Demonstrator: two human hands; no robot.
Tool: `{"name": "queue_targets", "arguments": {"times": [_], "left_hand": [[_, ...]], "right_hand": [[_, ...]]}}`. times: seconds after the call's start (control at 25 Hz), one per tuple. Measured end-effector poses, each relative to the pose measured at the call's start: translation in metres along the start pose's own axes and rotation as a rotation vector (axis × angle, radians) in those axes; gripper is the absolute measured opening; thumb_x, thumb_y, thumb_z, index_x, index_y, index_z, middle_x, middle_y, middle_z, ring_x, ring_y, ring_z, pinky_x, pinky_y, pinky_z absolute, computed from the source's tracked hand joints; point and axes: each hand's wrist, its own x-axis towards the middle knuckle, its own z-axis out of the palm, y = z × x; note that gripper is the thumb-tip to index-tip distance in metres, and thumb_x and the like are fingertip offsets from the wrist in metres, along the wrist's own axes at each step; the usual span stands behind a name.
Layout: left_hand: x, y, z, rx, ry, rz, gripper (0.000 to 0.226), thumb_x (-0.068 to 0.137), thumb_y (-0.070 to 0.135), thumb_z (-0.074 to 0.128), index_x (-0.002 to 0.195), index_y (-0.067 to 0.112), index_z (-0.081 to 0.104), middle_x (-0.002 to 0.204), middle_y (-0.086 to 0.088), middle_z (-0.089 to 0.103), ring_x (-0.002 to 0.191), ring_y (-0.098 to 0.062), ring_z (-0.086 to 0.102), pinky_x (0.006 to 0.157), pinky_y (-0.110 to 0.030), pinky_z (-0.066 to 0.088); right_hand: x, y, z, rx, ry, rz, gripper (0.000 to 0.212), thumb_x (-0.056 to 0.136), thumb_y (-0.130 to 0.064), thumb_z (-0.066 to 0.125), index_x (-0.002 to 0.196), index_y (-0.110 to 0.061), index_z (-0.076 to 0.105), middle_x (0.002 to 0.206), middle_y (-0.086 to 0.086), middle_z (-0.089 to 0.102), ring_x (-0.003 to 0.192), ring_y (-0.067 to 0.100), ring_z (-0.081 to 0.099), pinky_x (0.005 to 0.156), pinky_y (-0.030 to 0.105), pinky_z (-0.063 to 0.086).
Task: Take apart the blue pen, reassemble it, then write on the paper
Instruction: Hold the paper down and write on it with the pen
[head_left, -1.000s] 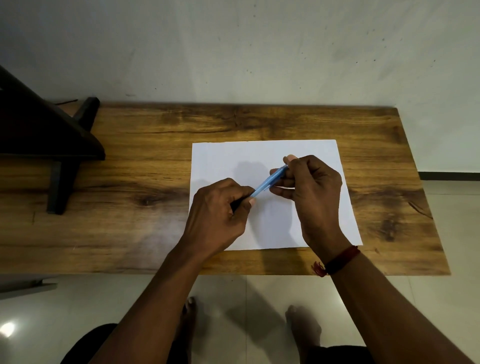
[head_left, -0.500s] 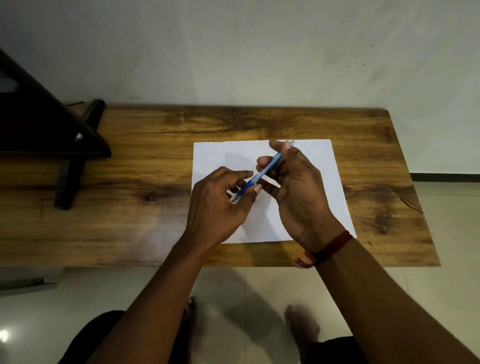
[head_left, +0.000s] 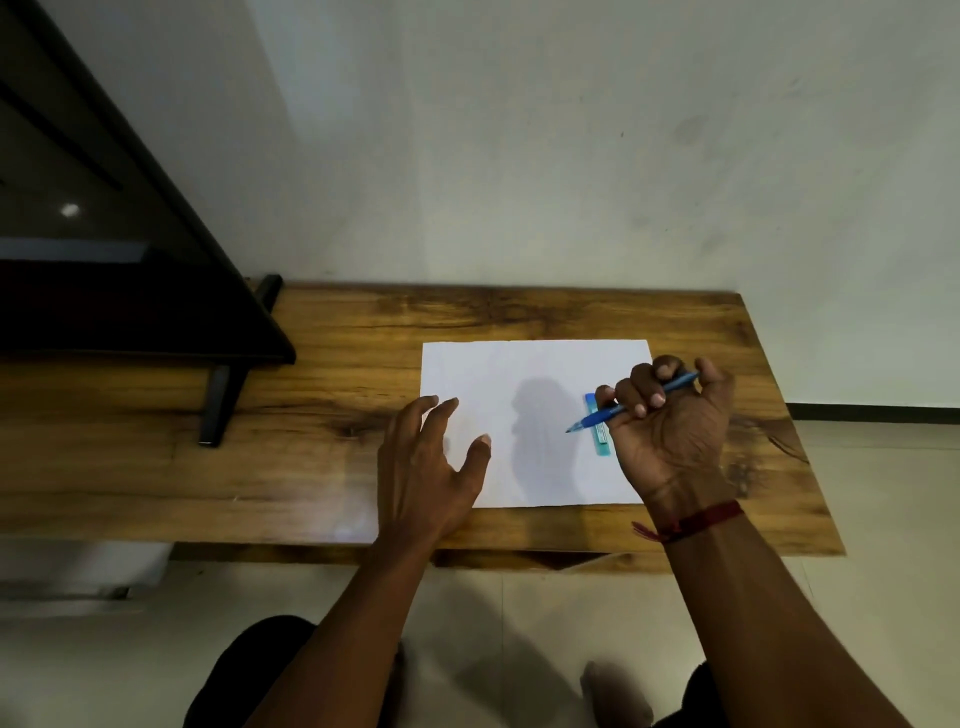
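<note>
Since the earlier frame, the blue pen (head_left: 592, 420) is no longer being held at both ends: it is being carried by the right hand (head_left: 670, 431) alone, and the left hand (head_left: 426, 467) is being held apart from it at the left edge of the paper (head_left: 519, 374).

The right fingers (head_left: 641, 387) are being kept curled and clamped round the barrel of the pen, which is being held slanted, tip down and to the left, over the right part of the sheet. Whether the tip is touching the paper cannot be told. The left fingers (head_left: 415, 421) are being held straight and spread, with nothing gripped; the thumb is lying over the sheet, and contact with it cannot be told.

A pale blue-green piece (head_left: 602, 447) is lying on the paper just beneath the pen, partly hidden by the right hand. A red thread band (head_left: 696, 519) is being worn on the right wrist.

The paper is lying flat on the wooden tabletop (head_left: 311, 467). A dark stand (head_left: 130, 312) is resting on the left end of the tabletop, well apart from the sheet.
</note>
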Motion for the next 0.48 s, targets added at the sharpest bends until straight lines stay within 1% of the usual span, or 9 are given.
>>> {"name": "queue_targets", "arguments": {"times": [0.08, 0.16, 0.28, 0.36, 0.48], "left_hand": [[-0.004, -0.004, 0.000, 0.070, -0.011, -0.004, 0.060, 0.080, 0.056, 0.051, 0.131, 0.026, 0.052, 0.144, -0.002, 0.046, 0.131, -0.023, 0.041, 0.102, -0.044, 0.038], [-0.010, -0.008, 0.001, 0.149, -0.048, 0.001, 0.063, 0.080, 0.058, 0.048, 0.135, 0.028, 0.047, 0.150, -0.002, 0.040, 0.136, -0.023, 0.035, 0.106, -0.044, 0.034], [-0.019, -0.015, 0.004, 0.238, -0.073, 0.033, 0.067, 0.082, 0.060, 0.044, 0.140, 0.027, 0.042, 0.155, -0.005, 0.032, 0.143, -0.025, 0.024, 0.113, -0.046, 0.023], [-0.022, -0.018, 0.004, 0.286, -0.068, 0.056, 0.068, 0.084, 0.060, 0.040, 0.143, 0.026, 0.038, 0.157, -0.007, 0.028, 0.146, -0.026, 0.018, 0.117, -0.051, 0.014], [-0.019, -0.020, 0.003, 0.355, -0.051, 0.035, 0.071, 0.085, 0.060, 0.033, 0.146, 0.026, 0.031, 0.159, -0.009, 0.021, 0.148, -0.028, 0.008, 0.116, -0.060, 0.002]], "right_hand": [[-0.002, 0.003, 0.001, 0.027, -0.006, -0.004, 0.042, 0.092, -0.045, 0.030, 0.068, -0.016, 0.049, 0.049, -0.004, 0.034, 0.044, 0.011, 0.028, 0.067, 0.031, 0.040], [-0.005, 0.008, 0.001, 0.023, -0.015, -0.020, 0.047, 0.094, -0.049, 0.026, 0.070, -0.015, 0.049, 0.050, -0.003, 0.034, 0.044, 0.011, 0.028, 0.069, 0.032, 0.041], [-0.008, 0.011, 0.001, -0.015, -0.017, -0.037, 0.047, 0.091, -0.052, 0.031, 0.071, -0.014, 0.050, 0.051, -0.002, 0.035, 0.045, 0.012, 0.030, 0.071, 0.034, 0.042], [-0.010, 0.010, 0.000, -0.030, -0.007, -0.053, 0.041, 0.090, -0.047, 0.034, 0.070, -0.015, 0.050, 0.051, -0.003, 0.035, 0.045, 0.011, 0.030, 0.071, 0.034, 0.042], [-0.010, 0.009, 0.000, -0.010, -0.022, -0.059, 0.041, 0.092, -0.041, 0.027, 0.074, -0.015, 0.052, 0.054, -0.004, 0.035, 0.046, 0.011, 0.030, 0.073, 0.034, 0.041]]}}
